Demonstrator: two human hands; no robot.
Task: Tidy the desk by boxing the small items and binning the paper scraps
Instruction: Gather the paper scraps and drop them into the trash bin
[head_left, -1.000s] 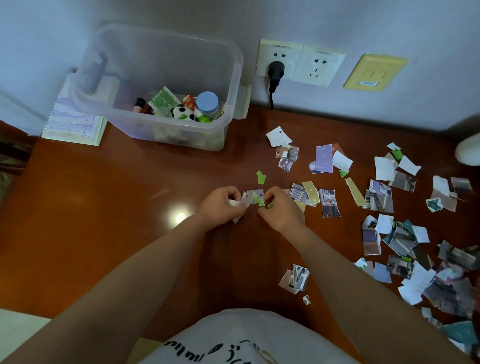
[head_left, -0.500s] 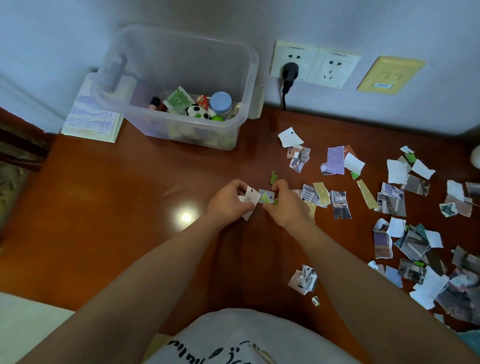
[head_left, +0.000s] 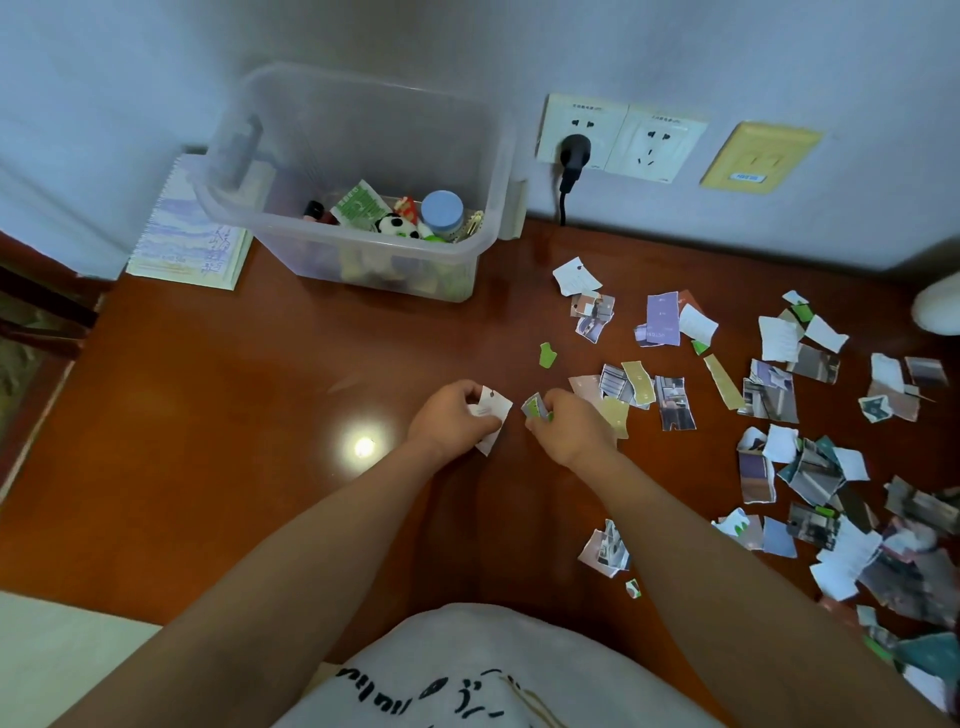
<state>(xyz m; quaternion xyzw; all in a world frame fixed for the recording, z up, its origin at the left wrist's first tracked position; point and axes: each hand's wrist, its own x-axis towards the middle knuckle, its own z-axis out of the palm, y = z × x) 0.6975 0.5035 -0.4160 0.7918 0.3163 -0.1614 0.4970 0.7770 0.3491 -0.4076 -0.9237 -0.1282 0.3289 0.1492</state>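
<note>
Small items already sit in the clear box (head_left: 358, 208) beyond the fingers; the left hand (head_left: 451, 418) pinches a white scrap (head_left: 492, 410), the right hand (head_left: 569, 426) pinches small scraps (head_left: 535, 406), and most paper scraps (head_left: 810, 467) remain strewn on the table (head_left: 208, 415) to their right

No legible text; shirt (head_left: 467, 680) lettering, scrap print unreadable.

The desk (head_left: 218, 415) is glossy reddish-brown. The storage box (head_left: 358, 249) is clear and colourless; inside it sit a green-and-white printed packet (head_left: 360, 204), a black-and-white panda toy (head_left: 396, 226) and a pale blue lid (head_left: 442, 210). The paper scraps (head_left: 779, 395) are white, lilac, olive, bright green and grey photo-printed. The notebook (head_left: 189, 234) shows purple markings on cream. 2 wall sockets (head_left: 618, 137) are white, the plug (head_left: 574, 156) black, the switch plate (head_left: 756, 158) yellow.
</note>
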